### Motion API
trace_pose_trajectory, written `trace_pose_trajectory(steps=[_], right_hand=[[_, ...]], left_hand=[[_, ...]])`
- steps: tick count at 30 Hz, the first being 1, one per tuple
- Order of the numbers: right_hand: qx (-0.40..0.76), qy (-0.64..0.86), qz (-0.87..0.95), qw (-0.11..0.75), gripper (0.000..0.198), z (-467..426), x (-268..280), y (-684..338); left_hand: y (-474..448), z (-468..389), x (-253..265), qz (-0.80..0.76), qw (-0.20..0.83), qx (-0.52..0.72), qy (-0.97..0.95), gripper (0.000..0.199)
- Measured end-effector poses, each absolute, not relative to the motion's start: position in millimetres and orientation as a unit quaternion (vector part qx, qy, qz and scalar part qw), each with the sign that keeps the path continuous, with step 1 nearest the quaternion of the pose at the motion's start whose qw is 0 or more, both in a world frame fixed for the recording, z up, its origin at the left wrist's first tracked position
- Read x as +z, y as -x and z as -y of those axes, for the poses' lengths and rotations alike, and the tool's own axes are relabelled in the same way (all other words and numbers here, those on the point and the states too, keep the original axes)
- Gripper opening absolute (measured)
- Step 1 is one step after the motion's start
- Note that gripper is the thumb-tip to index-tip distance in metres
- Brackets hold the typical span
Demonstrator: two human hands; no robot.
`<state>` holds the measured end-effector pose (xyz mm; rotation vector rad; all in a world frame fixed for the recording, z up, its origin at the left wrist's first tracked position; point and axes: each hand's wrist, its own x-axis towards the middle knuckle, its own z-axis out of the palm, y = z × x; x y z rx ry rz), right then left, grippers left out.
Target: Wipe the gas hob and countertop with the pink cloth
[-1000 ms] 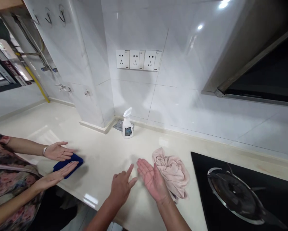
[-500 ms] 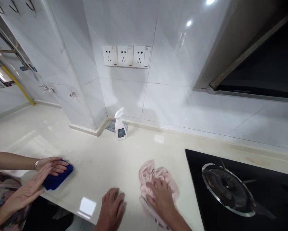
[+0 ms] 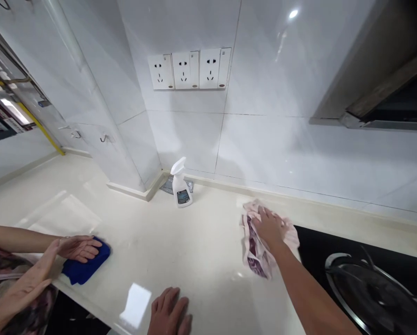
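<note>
A crumpled pink cloth (image 3: 255, 244) with a purple patterned part lies on the pale countertop (image 3: 194, 242), beside the corner of the stove. My right hand (image 3: 271, 228) presses on it from above, fingers bent into the folds. Near the counter's front edge, my left hand (image 3: 169, 312) rests palm down with its fingers a little apart and nothing in it. Toward the wall stands a white spray bottle (image 3: 182, 188), upright, with a grey silvery pad (image 3: 167, 185) behind it.
At the left, another person's hands (image 3: 79, 248) are by a blue cloth (image 3: 86, 267) on the counter. A black gas stove (image 3: 313, 242) with a burner (image 3: 379, 298) is at the right. Sockets (image 3: 190, 70) are on the tiled wall; a range hood (image 3: 386, 93) hangs upper right.
My right hand has pushed the pink cloth away from me and to the right, toward the wall and the stove corner. The view has shifted slightly. My left hand stays on the counter.
</note>
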<state>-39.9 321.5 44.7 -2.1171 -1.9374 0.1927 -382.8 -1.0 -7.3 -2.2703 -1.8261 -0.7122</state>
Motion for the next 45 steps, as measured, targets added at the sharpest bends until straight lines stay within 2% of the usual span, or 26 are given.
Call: trace_pose_trajectory(steps=[4,7,9,12,14,16,19,23,27,32,36,40,43,45], right_hand=[[0.162,0.675,0.703,0.155,0.051,-348,60,124],[0.187,0.617,0.746,0.171,0.048,-317,58,196],[0.207,0.575,0.769,0.191,0.045,-270,52,235],[0.306,0.458,0.789,0.274,0.046,-172,32,262],[0.363,0.401,0.796,0.271,0.058,-104,18,254],[0.379,0.361,0.82,0.232,0.064,-50,10,229],[0.358,0.35,0.846,0.182,0.065,-21,15,173],[0.227,0.536,0.797,0.163,0.04,-67,33,110],[0.156,0.647,0.733,0.141,0.042,-123,29,81],[0.089,0.719,0.683,0.091,0.04,-132,12,61],[0.077,0.713,0.694,0.056,0.042,-106,16,62],[0.092,0.682,0.725,0.03,0.049,-40,18,74],[0.123,0.652,0.748,0.015,0.058,24,2,60],[0.146,0.64,0.754,0.031,0.055,60,-13,34]], left_hand=[[384,3,-5,0.602,0.064,-0.247,0.756,0.032],[386,7,-3,0.612,0.043,-0.263,0.745,0.042],[388,10,-5,0.627,0.041,-0.282,0.725,0.049],[391,13,-9,0.642,0.045,-0.314,0.698,0.056],[392,13,-11,0.645,0.037,-0.32,0.693,0.06],[393,12,-11,0.642,0.025,-0.308,0.702,0.061],[395,9,-8,0.626,0.014,-0.288,0.724,0.055],[394,5,-3,0.61,0.001,-0.287,0.738,0.05],[390,2,4,0.606,0.004,-0.277,0.746,0.042],[387,-1,11,0.601,0.011,-0.277,0.75,0.034],[387,-4,13,0.593,0.008,-0.274,0.757,0.031],[388,-5,12,0.585,0.009,-0.268,0.765,0.03],[389,-6,11,0.59,-0.004,-0.253,0.766,0.03],[390,-8,10,0.593,-0.009,-0.246,0.767,0.029]])
